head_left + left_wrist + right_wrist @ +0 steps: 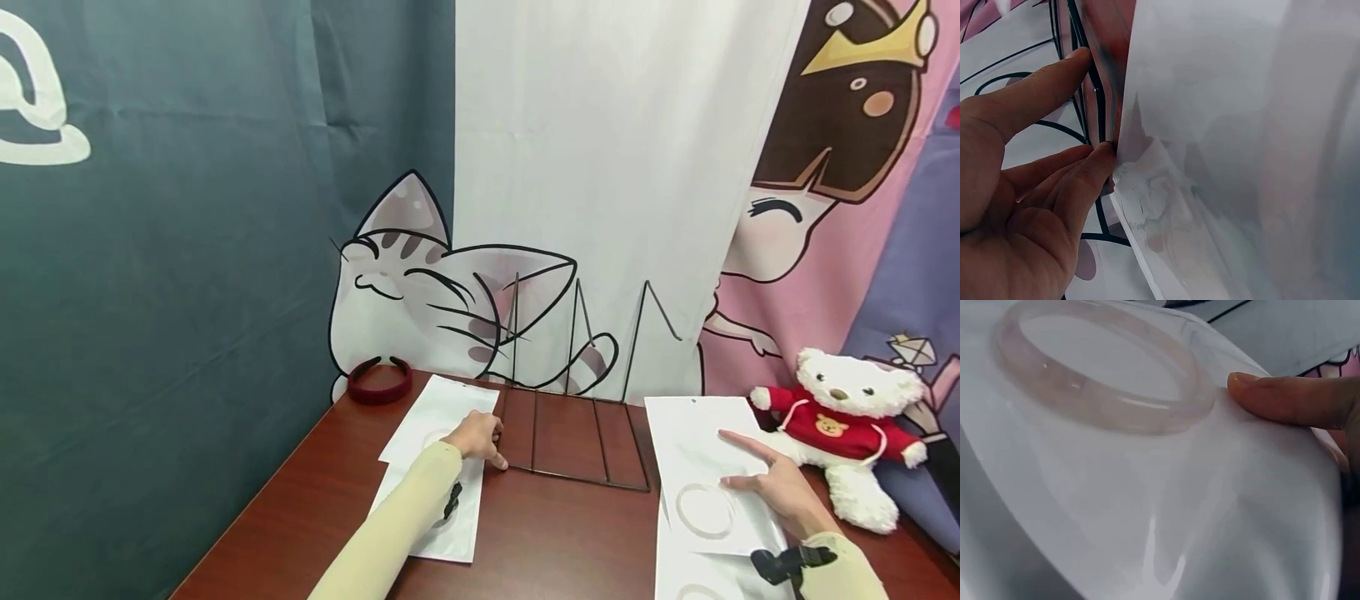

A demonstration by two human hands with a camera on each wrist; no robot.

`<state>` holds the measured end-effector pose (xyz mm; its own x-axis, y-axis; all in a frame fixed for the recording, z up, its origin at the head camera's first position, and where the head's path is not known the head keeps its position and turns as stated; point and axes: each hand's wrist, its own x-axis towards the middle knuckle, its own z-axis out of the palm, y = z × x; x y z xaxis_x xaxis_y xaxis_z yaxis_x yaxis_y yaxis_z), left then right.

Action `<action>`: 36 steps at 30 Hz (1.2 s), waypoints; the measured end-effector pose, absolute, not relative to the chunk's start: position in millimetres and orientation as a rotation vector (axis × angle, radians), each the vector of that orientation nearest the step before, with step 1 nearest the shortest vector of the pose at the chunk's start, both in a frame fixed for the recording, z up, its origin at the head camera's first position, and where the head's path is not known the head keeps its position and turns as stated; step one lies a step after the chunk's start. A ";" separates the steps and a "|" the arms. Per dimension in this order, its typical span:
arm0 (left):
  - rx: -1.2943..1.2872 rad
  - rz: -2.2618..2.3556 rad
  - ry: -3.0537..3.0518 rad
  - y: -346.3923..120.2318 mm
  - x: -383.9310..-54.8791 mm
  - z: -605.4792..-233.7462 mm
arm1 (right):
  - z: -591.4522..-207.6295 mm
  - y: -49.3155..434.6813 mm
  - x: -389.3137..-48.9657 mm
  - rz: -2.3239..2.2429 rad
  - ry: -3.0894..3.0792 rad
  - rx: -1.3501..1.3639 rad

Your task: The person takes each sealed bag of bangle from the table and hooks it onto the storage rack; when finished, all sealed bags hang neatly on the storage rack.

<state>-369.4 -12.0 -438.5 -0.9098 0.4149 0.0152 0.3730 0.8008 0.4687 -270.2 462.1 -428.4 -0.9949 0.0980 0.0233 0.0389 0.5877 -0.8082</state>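
Bench surroundings: plush bear, headband, printed backdrop.
One white plush bear [840,417], wearing a red hooded top [866,437], is sitting at the right side of the brown bench [570,533]; one dark red headband [380,397] is lying at the far left corner; one backdrop [600,125] is hanging behind, showing a striped cartoon cat [412,292] at centre and a crowned cartoon figure [825,125] on pink at right.

Glossy white rectangular packet [738,577] cropped by the head view's bottom edge
Its pale round ring [699,587] is cut too; the bare right hand [1310,403] runs off the right wrist view, most fingers hidden.
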 end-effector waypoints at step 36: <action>0.646 0.623 2.944 -8.6 -369.6 -435.5 | -363.9 374.8 -194.6 1.322 -2.375 0.287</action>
